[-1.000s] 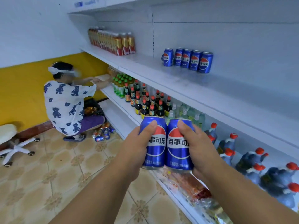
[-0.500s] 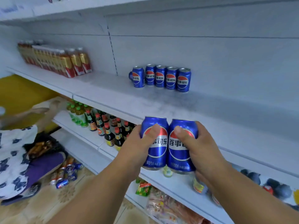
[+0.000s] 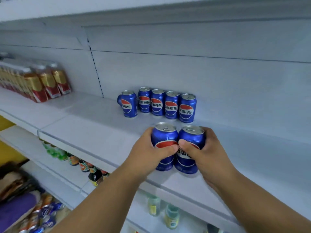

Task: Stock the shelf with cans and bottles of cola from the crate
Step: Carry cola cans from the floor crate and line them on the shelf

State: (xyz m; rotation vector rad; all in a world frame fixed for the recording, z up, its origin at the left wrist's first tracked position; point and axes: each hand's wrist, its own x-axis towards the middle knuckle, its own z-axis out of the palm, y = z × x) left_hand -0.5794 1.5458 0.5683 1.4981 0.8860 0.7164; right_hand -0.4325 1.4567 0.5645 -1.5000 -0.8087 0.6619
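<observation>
My left hand (image 3: 148, 152) grips a blue cola can (image 3: 164, 137) and my right hand (image 3: 204, 153) grips a second blue cola can (image 3: 191, 140). The two cans stand side by side, touching, upright over the front part of the white shelf (image 3: 94, 132). Behind them a row of several blue cola cans (image 3: 158, 103) stands against the back panel, the leftmost one a little forward of the others. The crate is not in view.
Red-and-gold drink cartons (image 3: 42, 81) line the same shelf at far left. Dark sauce bottles (image 3: 94, 175) and green bottles (image 3: 53, 150) fill the shelf below. Loose cans (image 3: 42, 216) lie on the floor at lower left beside a crouching person's purple trousers (image 3: 15, 211).
Both hands moved the two cans up and forward from below the shelf edge onto the shelf, close to the row of cans. My view has swung right and nearer the shelf.
</observation>
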